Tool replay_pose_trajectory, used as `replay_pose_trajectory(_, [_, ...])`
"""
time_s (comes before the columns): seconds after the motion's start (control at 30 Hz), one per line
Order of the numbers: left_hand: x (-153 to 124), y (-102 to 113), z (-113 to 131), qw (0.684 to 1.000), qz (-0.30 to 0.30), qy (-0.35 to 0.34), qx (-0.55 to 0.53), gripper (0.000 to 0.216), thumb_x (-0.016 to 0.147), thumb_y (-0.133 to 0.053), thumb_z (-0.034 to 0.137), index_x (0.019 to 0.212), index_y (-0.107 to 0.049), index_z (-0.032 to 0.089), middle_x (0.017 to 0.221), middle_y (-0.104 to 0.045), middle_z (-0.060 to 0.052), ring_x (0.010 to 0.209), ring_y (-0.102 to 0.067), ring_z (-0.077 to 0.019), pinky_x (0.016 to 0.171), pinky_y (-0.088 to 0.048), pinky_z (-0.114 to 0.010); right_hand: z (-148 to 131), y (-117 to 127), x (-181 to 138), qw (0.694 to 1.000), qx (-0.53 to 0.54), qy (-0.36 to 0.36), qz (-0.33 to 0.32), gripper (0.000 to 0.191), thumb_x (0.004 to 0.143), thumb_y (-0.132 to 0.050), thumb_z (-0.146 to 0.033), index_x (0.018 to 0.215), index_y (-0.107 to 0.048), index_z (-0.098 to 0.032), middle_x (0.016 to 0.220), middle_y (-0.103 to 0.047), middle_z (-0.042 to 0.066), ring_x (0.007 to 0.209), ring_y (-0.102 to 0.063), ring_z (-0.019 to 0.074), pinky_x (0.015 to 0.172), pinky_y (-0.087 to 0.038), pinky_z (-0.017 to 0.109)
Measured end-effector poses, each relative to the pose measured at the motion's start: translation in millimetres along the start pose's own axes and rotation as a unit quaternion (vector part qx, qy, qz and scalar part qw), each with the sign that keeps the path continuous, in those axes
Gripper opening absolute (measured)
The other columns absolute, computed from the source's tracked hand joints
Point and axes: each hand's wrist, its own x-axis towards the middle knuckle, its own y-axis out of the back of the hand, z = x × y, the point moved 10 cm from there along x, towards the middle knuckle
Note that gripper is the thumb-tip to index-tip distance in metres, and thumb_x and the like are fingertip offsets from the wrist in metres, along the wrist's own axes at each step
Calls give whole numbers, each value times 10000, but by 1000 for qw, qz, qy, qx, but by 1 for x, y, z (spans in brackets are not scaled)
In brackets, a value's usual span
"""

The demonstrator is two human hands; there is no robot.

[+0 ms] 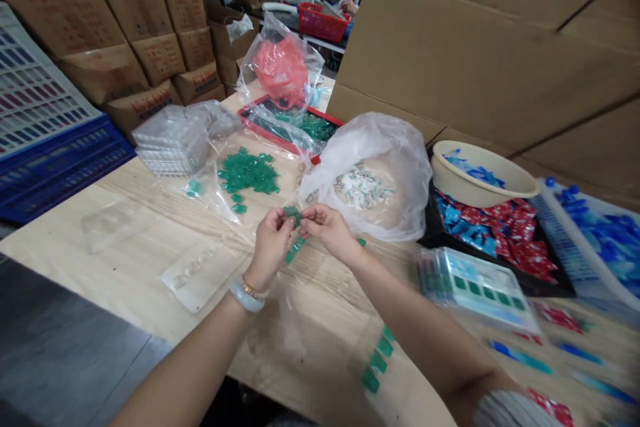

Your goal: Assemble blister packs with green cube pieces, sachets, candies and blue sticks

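Note:
Above the wooden table (125,240), my left hand (273,240) and my right hand (327,227) meet, both pinched on a small green packet (291,215). A short strip of green packets (295,250) hangs below it between my hands. A loose pile of the same green packets (249,173) lies just beyond, partly on clear plastic. Another strip of green packets (379,360) rests on the table near my right forearm. A clear blister tray (200,273) lies to the left of my left wrist.
A white plastic bag (380,147) of small pieces sits behind my right hand. A stack of clear trays (170,140), a red tray (280,127), a beige bowl (480,173), a black tray of red and blue packets (500,233), a blue crate (45,147) and cardboard boxes (140,20) surround the table.

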Motion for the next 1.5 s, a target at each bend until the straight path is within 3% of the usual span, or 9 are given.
replay_pose_trajectory(0.1, [-12,-11,7,997,-17,-36,61,85,709,-510,186,778,-543,147,692,-577,5,627,-524,-101,576,-394,-211,-4,10,-14,996,-75,23,33,111,611,-507,-131,710,-477,-172,556,-490,-61,504,-504,84,531,-447,237])
replay_pose_trajectory(0.27, [-28,-23,9,984,-29,-69,159,106,723,-497,171,806,-560,154,765,-619,-21,707,-569,-133,643,-422,-238,-19,18,-44,950,-275,122,86,142,646,-467,-106,752,-539,-166,643,-559,-15,573,-513,92,572,-420,223])
replay_pose_trajectory(0.47, [-39,-40,13,978,-53,-81,186,106,741,-473,157,812,-552,154,765,-625,-22,703,-576,-130,644,-430,-230,-6,36,-59,963,-217,93,129,87,670,-474,-170,735,-531,-162,603,-550,-18,545,-522,101,540,-415,221])
replay_pose_trajectory(0.73, [-57,-53,27,926,-61,-159,336,135,751,-459,154,817,-573,180,737,-607,-15,682,-553,-140,637,-397,-247,-3,47,-62,956,-249,72,137,69,651,-453,-154,666,-520,-165,530,-511,-37,496,-485,94,500,-369,204])
replay_pose_trajectory(0.83, [-55,-56,17,953,-97,-116,265,121,736,-488,185,812,-583,176,747,-615,-22,699,-560,-143,654,-407,-252,-4,51,-66,945,-281,66,152,64,643,-462,-147,657,-520,-171,528,-504,-33,502,-477,104,503,-361,213])
replay_pose_trajectory(0.93, [-50,-58,-5,984,-130,11,123,162,684,-571,264,796,-568,147,722,-614,-25,665,-561,-136,612,-421,-245,-14,46,-73,918,-357,86,151,100,657,-460,-124,683,-544,-173,586,-545,-3,559,-499,125,548,-376,232])
replay_pose_trajectory(1.03, [-52,-62,-17,984,-141,108,24,237,615,-636,284,770,-555,124,675,-596,-10,612,-543,-111,580,-421,-233,-25,35,-82,894,-411,129,126,197,706,-414,-98,801,-569,-174,731,-602,42,681,-542,152,636,-397,252])
replay_pose_trajectory(1.33, [-67,-82,-21,961,-198,185,-54,228,595,-658,264,719,-549,106,642,-566,7,593,-521,-76,592,-411,-212,-32,34,-97,876,-455,127,98,286,721,-383,-70,959,-517,-154,840,-593,76,760,-545,175,666,-398,264])
replay_pose_trajectory(1.5, [-71,-87,-26,952,-229,190,-66,199,588,-648,215,736,-562,113,669,-572,7,606,-520,-72,617,-416,-214,-28,39,-98,901,-398,138,103,334,666,-407,-46,965,-490,-168,711,-555,15,665,-514,141,627,-392,242])
